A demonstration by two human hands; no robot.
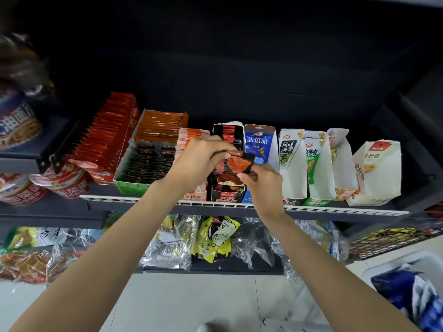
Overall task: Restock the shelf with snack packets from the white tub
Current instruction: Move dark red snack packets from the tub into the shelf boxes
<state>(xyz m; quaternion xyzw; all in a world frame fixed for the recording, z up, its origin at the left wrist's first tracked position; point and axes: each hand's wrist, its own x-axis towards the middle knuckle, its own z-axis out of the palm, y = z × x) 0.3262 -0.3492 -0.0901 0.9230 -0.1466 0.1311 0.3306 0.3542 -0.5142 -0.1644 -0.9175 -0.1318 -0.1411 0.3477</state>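
Both hands, left hand [200, 157] and right hand [260, 179], pinch a small black-and-red foil snack packet [239, 162] (over its black cardboard display box [227, 188]); a loose pinch could drop it behind the shelf [239, 207].

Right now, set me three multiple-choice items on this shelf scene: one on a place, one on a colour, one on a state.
1. Where is the white tub?
A. Lower right, on the floor
B. On the top shelf
C. Left of the red packets

2. What colour is the display box just right of the held packet?
A. Green
B. Blue
C. Yellow

3. How is the packet held?
A. By the left hand alone
B. Lying loose on the shelf
C. Pinched by both hands

Answers: 1 A, its white rim shows at the lower right corner. 2 B, its front is blue. 3 C, the right hand pinches its lower corner, the left its top.
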